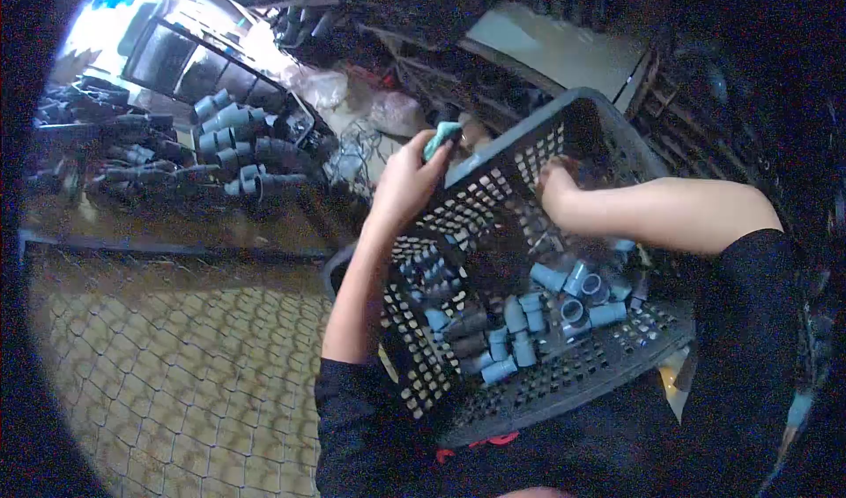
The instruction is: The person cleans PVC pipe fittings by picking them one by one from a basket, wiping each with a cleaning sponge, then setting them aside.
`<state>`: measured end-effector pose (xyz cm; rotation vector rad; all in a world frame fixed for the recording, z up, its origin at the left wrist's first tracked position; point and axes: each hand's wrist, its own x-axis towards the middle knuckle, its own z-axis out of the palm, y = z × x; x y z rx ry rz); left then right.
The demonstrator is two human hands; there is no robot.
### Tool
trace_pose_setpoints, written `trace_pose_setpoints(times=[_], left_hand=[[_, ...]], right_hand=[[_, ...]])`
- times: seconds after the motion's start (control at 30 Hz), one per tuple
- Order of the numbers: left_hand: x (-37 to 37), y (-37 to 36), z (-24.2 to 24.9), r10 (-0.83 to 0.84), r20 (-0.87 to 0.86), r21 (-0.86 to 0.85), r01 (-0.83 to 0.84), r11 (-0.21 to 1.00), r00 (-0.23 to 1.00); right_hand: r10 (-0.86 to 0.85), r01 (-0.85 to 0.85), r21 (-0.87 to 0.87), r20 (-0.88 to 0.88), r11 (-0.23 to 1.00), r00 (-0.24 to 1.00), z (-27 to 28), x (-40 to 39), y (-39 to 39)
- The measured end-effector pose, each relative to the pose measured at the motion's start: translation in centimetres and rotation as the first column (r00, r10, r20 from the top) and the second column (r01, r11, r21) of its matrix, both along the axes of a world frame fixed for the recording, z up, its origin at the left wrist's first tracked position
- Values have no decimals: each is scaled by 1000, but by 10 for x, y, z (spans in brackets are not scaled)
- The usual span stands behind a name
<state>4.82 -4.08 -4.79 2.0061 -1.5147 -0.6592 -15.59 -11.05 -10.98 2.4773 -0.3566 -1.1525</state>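
Observation:
A black plastic basket [608, 382] with slotted walls sits tilted in front of me. Grey-blue pipe fittings [515, 313] lie loose on its floor, several of them short elbows and sleeves. My left hand [412, 174] is at the far left part of the rim, its fingers closed around a pale green, crumpled thing that looks like a cloth [441, 140]. Inside the basket, close to the far wall, is my right hand [557, 185]. Its fingers are blurred and partly hidden, so whether they hold anything does not show.
Stacked grey pipe fittings [233, 137] fill a surface at the back left, beside a dark crate frame [181, 57]. Clear plastic bags [326, 88] lie behind the basket. A pale panel [560, 48] stands at the back right. Patterned floor [176, 366] spreads at the left.

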Motion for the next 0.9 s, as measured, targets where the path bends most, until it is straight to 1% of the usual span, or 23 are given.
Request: trace_pose_setpoints(times=[0.03, 0.1, 0.13, 0.17, 0.2, 0.23, 0.27, 0.3, 0.33, 0.37, 0.4, 0.43, 0.47, 0.5, 0.53, 0.57, 0.63, 0.67, 0.7, 0.77, 0.8, 0.83, 0.9], left_hand=[[1, 0, -2, -10, -14, -23, 10, 1000, 1000], [1, -1, -1, -9, -15, -15, 9, 1000, 1000], [2, -1, -2, -20, -18, -33, 19, 999, 1000], [4, -1, -3, -28, -22, -52, 27, 998, 999], [4, -2, -2, -11, -40, 13, 11, 1000, 999], [3, -3, -3, -7, -62, 24, 9, 1000, 998], [2, -3, -2, -3, -82, 35, 5, 999, 997], [1, -3, 0, 2, -100, 49, 3, 999, 995], [1, -3, 3, -4, -115, 51, 10, 999, 993], [6, -4, -6, -20, -116, 27, 23, 999, 993], [7, -4, -9, -30, -138, -83, 19, 996, 990], [7, -3, -12, -42, -157, -190, 11, 982, 987], [8, -2, -13, -63, -108, -358, 20, 934, 992], [9, 2, -7, -3, -99, -404, -37, 914, 995], [11, 3, -3, 36, 13, -504, -24, 864, 999], [13, 4, 0, 85, 120, -594, 3, 805, 989], [2, 12, 24, 129, 34, -614, -81, 785, 991], [-4, 16, 35, 149, -10, -623, -123, 773, 989], [-7, 17, 38, 169, -26, -635, -147, 758, 985], [-10, 15, 39, 206, 310, -794, 134, 592, 928], [-18, 15, 41, 124, 360, -812, 246, 530, 925], [-21, 22, 46, 58, 492, -728, 373, 575, 869], [-33, 28, 61, -23, 723, -507, 553, 661, 690]], right_hand=[[28, -27, 17, -7, 999, 1000, -13, 0, -4], [86, -84, 49, -29, 995, 996, 1, 2, -9], [43, -48, 259, 25, 965, 999, 2, 4, -20], [-7, -25, 460, 68, 888, 998, 2, 6, -33], [-40, 5, 617, 43, 787, 998, 21, 14, -35], [-67, 36, 752, 11, 658, 998, 41, 22, -37], [-75, -55, 880, 102, 473, 992, 48, 23, -37], [-103, -156, 952, 188, 262, 977, 54, 24, -35], [-265, -39, 995, 62, 91, 962, 62, 20, -36], [-397, 52, 994, -88, -100, 914, 83, 16, -31], [-439, -6, 902, -204, -433, 875, 85, 14, -27], [-526, -137, 855, -174, -500, 832, 89, 13, -30], [-657, -259, 755, -286, -603, 697, 110, 10, -23], [-730, -397, 639, -418, -659, 540, 130, 9, -15], [-731, -519, 516, -442, -681, 520, 140, 12, -18], [-752, -598, 458, -441, -658, 489, 148, 10, -22], [-819, -707, 435, -427, -558, 384, 140, 16, -40], [-885, -749, 497, -384, -437, 262, 143, 15, -42], [-898, -742, 531, -379, -409, 224, 141, 15, -45], [-920, -717, 602, -363, -352, 147, 131, 11, -51], [-903, -658, 635, -391, -405, 179, 125, 10, -57], [-911, -646, 662, -388, -381, 141, 117, 10, -58], [-922, -609, 717, -380, -340, 68, 128, 12, -43]])
